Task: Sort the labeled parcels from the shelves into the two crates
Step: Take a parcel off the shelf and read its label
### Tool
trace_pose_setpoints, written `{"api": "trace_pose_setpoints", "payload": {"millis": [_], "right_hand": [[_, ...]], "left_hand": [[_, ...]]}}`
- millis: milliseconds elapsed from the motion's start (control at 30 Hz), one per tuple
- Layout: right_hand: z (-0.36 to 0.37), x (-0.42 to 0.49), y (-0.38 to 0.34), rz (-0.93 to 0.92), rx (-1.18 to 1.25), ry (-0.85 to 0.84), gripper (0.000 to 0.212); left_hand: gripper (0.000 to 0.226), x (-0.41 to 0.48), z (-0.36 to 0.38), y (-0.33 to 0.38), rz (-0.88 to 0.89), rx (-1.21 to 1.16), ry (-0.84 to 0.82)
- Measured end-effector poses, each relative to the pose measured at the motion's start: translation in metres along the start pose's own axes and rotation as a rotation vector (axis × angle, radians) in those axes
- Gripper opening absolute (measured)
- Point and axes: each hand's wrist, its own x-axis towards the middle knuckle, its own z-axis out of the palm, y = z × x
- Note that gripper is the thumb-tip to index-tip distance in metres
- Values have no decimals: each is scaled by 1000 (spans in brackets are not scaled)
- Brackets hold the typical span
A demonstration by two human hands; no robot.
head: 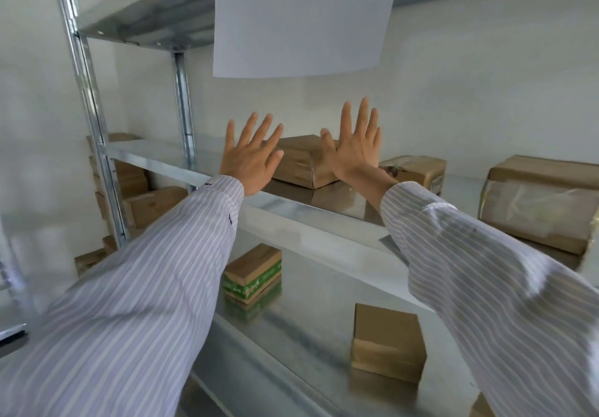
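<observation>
A brown parcel (pixel 296 162) lies flat on the middle shelf (pixel 308 222), just above the centre, toward 12 o'clock. One corner points at the person, toward 6 o'clock. Its longer side seems to run off toward 10 o'clock, but the hands hide its ends, so I cannot tell for sure. The left hand (pixel 251 160) is up at 11 o'clock and the right hand (pixel 356 150) at 1 o'clock. Both show their backs, with fingers spread wide, and they hold nothing. They are in front of the parcel; I cannot tell if they touch it. Striped sleeves (pixel 146 287) run down to 7 and 5 o'clock. A small parcel (pixel 418 170) sits just beside the right hand, and a big parcel (pixel 538 202) with shiny clear wrap sits at 3 o'clock. On the lower shelf (pixel 308 303) a green box (pixel 252 274) is at 6 o'clock and a plain box (pixel 387 342) at 5 o'clock. A stack (pixel 136 189) of brown boxes stands at 9 o'clock, past the metal post (pixel 90 108). A white sign (pixel 304 27) with black writing hangs at 12 o'clock. The parcel is tan card with a taped edge.
</observation>
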Motion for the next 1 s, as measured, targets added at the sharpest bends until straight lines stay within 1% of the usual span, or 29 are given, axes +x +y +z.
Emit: {"api": "trace_pose_setpoints", "payload": {"millis": [133, 233, 300, 333, 367, 400, 467, 500, 533, 600, 667, 733, 800, 867, 933, 1000], "right_hand": [[8, 23, -4, 21, -33, 62, 71], [15, 35, -5, 81, -70, 73, 73], [17, 38, -7, 147, -69, 43, 73], [18, 39, -8, 194, -38, 20, 72], [20, 42, -11, 260, 17, -5, 72], [19, 45, -16, 350, 123, -28, 71], [13, 53, -29, 571, 417, -48, 67], [10, 57, -35, 675, 524, -61, 64], [6, 60, -42, 768, 574, -97, 59], [0, 61, -53, 894, 600, -188, 52], [0, 61, -57, 947, 616, -241, 45], [4, 60, -59, 992, 594, -241, 47], [7, 59, -61, 1032, 511, -231, 46], [10, 54, -68, 1051, 456, -217, 33], [10, 48, -76, 1067, 452, -197, 17], [9, 44, -81, 1053, 471, -156, 11]], "left_hand": [[54, 36, 21, -16, 136, -52, 43], [53, 59, 35, -25, 250, -115, 63], [52, 73, 43, -31, 293, -243, 20], [51, 81, 48, -33, 293, -357, -15], [52, 89, 52, -36, 280, -510, -49], [54, 97, 55, -38, 240, -688, -90], [63, 109, 56, -40, 100, -1031, -243], [67, 113, 54, -41, 19, -1145, -352], [69, 116, 53, -43, -51, -1217, -459], [67, 121, 49, -50, -146, -1309, -605], [60, 124, 47, -59, -175, -1355, -696], [55, 127, 50, -66, -120, -1323, -786], [50, 127, 56, -69, -65, -1274, -838], [38, 126, 61, -70, -43, -1253, -856], [29, 126, 63, -72, -43, -1271, -863], [25, 127, 64, -74, -50, -1321, -855]]}}
